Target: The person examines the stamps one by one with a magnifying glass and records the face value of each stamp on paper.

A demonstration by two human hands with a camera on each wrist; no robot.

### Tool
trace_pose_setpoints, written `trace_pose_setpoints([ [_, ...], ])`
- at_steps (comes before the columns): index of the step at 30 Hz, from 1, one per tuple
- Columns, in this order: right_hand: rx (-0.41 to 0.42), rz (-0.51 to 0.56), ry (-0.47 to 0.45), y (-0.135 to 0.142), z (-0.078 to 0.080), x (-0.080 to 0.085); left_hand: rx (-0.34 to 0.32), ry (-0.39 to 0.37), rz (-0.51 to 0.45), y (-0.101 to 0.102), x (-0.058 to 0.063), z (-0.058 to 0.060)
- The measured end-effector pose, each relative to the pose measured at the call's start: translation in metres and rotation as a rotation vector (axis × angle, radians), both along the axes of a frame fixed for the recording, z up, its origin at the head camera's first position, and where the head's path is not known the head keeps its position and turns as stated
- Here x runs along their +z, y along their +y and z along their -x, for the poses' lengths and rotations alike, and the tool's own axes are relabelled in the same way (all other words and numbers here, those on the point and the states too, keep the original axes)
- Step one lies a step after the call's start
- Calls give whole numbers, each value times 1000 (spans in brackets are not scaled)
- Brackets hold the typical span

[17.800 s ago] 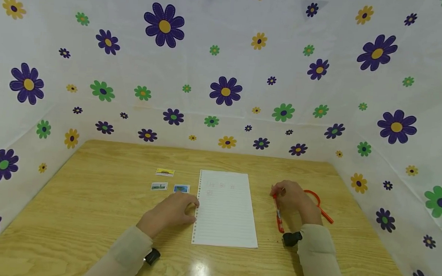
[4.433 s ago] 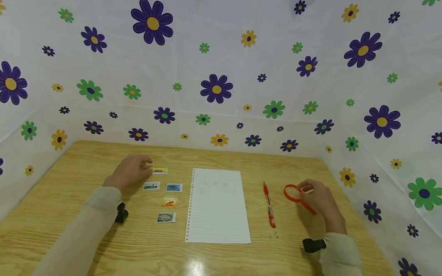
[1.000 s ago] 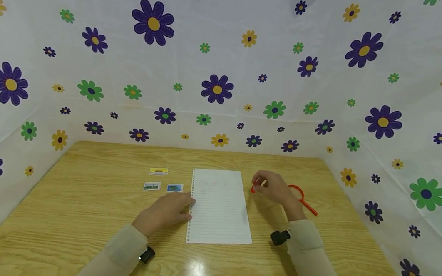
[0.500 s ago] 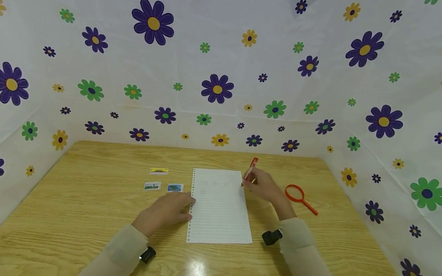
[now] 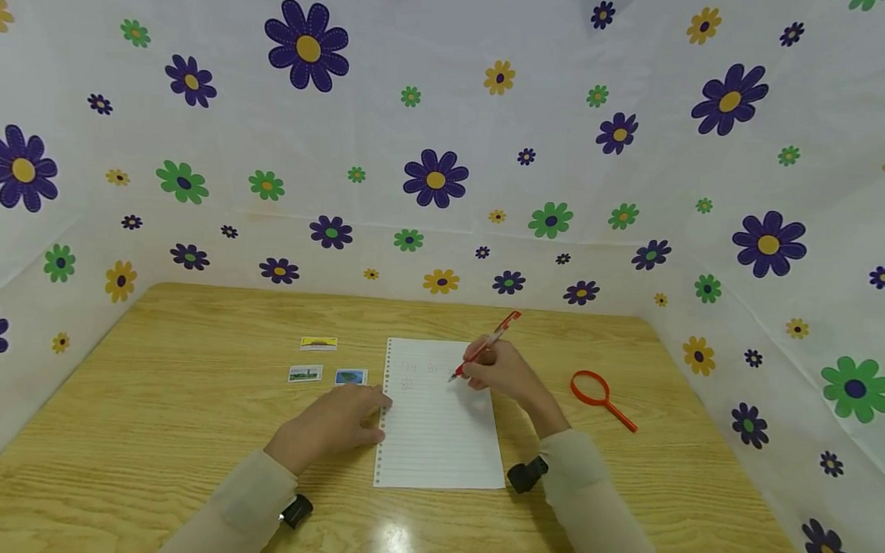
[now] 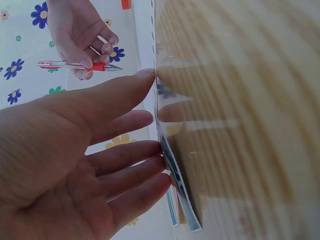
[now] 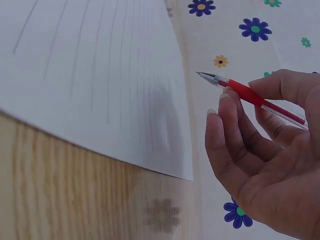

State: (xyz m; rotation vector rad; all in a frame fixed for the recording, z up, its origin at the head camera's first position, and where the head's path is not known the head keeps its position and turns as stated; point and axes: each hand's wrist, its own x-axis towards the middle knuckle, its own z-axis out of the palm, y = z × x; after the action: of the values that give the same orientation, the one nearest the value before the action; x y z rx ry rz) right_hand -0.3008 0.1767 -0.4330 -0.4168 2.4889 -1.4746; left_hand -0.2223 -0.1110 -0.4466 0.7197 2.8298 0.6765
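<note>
My right hand [image 5: 507,370] pinches a red gel pen [image 5: 489,344] between thumb and fingers, its tip pointing down and left over the upper part of a lined, hole-punched sheet [image 5: 442,435]. In the right wrist view the pen's bare metal point [image 7: 209,77] shows above the paper's level. Relaxed fingers of my left hand [image 5: 333,425] rest at the sheet's punched left edge. Faint reddish writing [image 5: 407,384] marks the top lines. Small stamp-like pictures lie left of the sheet: a yellow one [image 5: 319,343], a tower one [image 5: 306,373] and a blue one [image 5: 350,376].
A red magnifying glass [image 5: 605,399] lies to the right of the sheet on the wooden table [image 5: 183,363]. White cloth [image 5: 374,139] printed with flowers stands around the back and sides.
Since the earlier frames, my right hand has left the magnifying glass, picked up the pen and brought it leftward over the sheet. My left hand has moved from the yellow stamp to the sheet's edge.
</note>
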Motion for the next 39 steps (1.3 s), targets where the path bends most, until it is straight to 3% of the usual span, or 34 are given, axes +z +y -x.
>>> trace_pose_setpoints([
  [14, -27, -69, -69, -22, 0, -8, 2, -15, -12, 0, 2, -1],
  [21, -58, -54, -124, -28, 4, -15, 19, -25, 1, 1, 2, 0],
  [39, -116, -152, -86, -39, 4, -16, 0, -18, 3, 0, 0, 1],
])
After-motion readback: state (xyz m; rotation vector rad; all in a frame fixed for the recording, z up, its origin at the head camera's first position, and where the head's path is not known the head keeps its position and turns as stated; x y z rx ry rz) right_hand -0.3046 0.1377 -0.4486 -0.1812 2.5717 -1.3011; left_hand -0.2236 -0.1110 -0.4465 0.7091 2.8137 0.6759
